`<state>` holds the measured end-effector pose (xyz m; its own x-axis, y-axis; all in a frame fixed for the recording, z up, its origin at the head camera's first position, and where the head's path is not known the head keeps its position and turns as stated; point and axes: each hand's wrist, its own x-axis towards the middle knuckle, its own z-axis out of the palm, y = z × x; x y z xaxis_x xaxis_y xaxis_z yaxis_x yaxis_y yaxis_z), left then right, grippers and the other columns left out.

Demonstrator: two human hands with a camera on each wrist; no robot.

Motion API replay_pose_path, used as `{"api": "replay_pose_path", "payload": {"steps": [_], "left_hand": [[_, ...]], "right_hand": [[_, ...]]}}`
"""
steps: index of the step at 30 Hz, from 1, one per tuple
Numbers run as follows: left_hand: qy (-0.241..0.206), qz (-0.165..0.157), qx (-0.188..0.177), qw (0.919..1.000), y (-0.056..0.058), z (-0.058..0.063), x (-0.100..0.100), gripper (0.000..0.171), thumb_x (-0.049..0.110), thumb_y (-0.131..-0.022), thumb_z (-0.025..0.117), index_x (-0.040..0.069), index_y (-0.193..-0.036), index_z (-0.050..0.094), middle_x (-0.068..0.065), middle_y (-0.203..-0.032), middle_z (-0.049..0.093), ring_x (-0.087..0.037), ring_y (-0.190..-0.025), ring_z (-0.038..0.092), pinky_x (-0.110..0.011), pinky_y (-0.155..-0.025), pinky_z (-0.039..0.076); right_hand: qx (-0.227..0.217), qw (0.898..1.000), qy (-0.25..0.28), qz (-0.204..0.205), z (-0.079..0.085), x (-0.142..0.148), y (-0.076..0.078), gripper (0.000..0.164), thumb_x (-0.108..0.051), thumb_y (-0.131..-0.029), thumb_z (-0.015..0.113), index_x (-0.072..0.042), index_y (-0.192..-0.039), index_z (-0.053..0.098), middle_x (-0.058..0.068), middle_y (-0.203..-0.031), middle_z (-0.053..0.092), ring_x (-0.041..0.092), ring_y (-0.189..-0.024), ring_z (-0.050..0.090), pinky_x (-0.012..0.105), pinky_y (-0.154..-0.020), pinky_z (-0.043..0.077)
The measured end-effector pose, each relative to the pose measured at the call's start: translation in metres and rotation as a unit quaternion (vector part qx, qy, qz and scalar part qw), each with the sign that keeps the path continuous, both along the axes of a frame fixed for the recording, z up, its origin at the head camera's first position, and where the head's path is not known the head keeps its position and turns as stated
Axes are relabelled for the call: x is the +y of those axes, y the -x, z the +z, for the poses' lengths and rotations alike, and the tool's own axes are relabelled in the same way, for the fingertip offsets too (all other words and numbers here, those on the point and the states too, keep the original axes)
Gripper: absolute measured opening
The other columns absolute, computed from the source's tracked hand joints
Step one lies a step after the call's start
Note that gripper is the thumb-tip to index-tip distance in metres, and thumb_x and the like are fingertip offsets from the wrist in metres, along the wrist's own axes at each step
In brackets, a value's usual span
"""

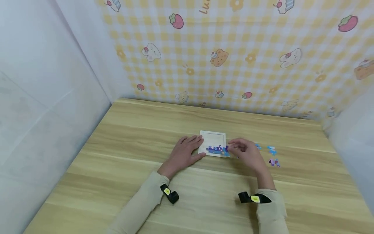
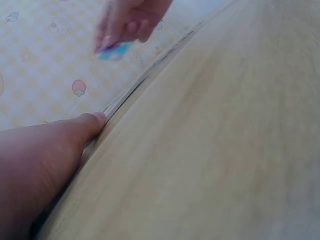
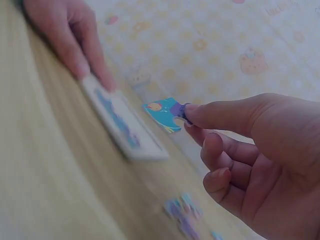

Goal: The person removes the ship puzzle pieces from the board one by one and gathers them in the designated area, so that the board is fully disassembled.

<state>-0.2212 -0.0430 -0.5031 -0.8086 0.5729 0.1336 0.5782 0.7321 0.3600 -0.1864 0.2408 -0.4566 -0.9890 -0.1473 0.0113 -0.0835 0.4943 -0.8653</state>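
Observation:
A white puzzle tray (image 1: 212,137) lies on the wooden table, with joined purple and blue pieces (image 1: 214,150) along its near edge. My left hand (image 1: 185,152) rests at the tray's left side, fingers extended onto its border and thumb near the lower left corner. Over the tray's right edge, my right hand (image 1: 248,154) pinches a jigsaw piece (image 3: 164,114) between thumb and index finger. That piece is turquoise and purple with a small round yellowish figure. It is held above the tray, apart from it in the right wrist view; the other fingers curl loosely.
Loose jigsaw pieces lie right of the tray: blue ones (image 1: 272,150), a purple and brown cluster (image 1: 274,162), and one (image 1: 258,146) partly behind my right hand. A yellow checked cloth (image 1: 204,74) hangs behind the table (image 1: 140,130). White walls stand at both sides.

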Motion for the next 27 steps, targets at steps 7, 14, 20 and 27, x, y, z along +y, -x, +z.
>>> {"api": "replay_pose_path", "payload": {"steps": [7, 14, 20, 27], "left_hand": [[0.005, 0.003, 0.006, 1.0, 0.004, 0.0, -0.005, 0.07, 0.059, -0.103, 0.052, 0.015, -0.157, 0.046, 0.002, -0.164, 0.038, -0.02, -0.153, 0.032, -0.046, -0.126, 0.02], [0.003, 0.005, -0.01, 0.9999, 0.004, -0.001, -0.007, 0.071, 0.06, -0.103, 0.051, 0.016, -0.158, 0.045, 0.003, -0.164, 0.037, -0.019, -0.154, 0.03, -0.047, -0.126, 0.017], [-0.007, 0.006, -0.013, 0.9999, 0.002, -0.002, -0.004, 0.07, 0.059, -0.103, 0.053, 0.016, -0.157, 0.045, 0.002, -0.164, 0.038, -0.019, -0.154, 0.031, -0.046, -0.126, 0.017], [-0.009, 0.005, -0.004, 0.9999, 0.002, -0.003, 0.0, 0.07, 0.06, -0.103, 0.052, 0.016, -0.157, 0.045, 0.003, -0.164, 0.038, -0.018, -0.154, 0.031, -0.046, -0.126, 0.018]], "right_hand": [[-0.037, 0.999, -0.01, -0.008, -0.004, 0.032, -0.029, 0.025, -0.016, -0.095, 0.077, 0.0, -0.113, 0.07, 0.01, -0.099, 0.074, 0.016, -0.084, 0.068, 0.026, -0.069, 0.056], [-0.055, 0.998, -0.019, -0.014, -0.008, 0.042, -0.04, 0.017, -0.013, -0.093, 0.078, -0.001, -0.104, 0.073, 0.008, -0.091, 0.073, 0.014, -0.073, 0.062, 0.025, -0.059, 0.051], [-0.049, 0.996, -0.072, -0.036, -0.011, 0.041, -0.041, 0.007, -0.01, -0.093, 0.077, -0.004, -0.098, 0.078, 0.005, -0.085, 0.07, 0.014, -0.068, 0.053, 0.024, -0.055, 0.045], [-0.055, 0.99, -0.118, -0.052, -0.009, 0.04, -0.042, 0.005, -0.007, -0.093, 0.076, -0.006, -0.096, 0.081, 0.003, -0.089, 0.072, 0.018, -0.076, 0.055, 0.024, -0.061, 0.046]]}}
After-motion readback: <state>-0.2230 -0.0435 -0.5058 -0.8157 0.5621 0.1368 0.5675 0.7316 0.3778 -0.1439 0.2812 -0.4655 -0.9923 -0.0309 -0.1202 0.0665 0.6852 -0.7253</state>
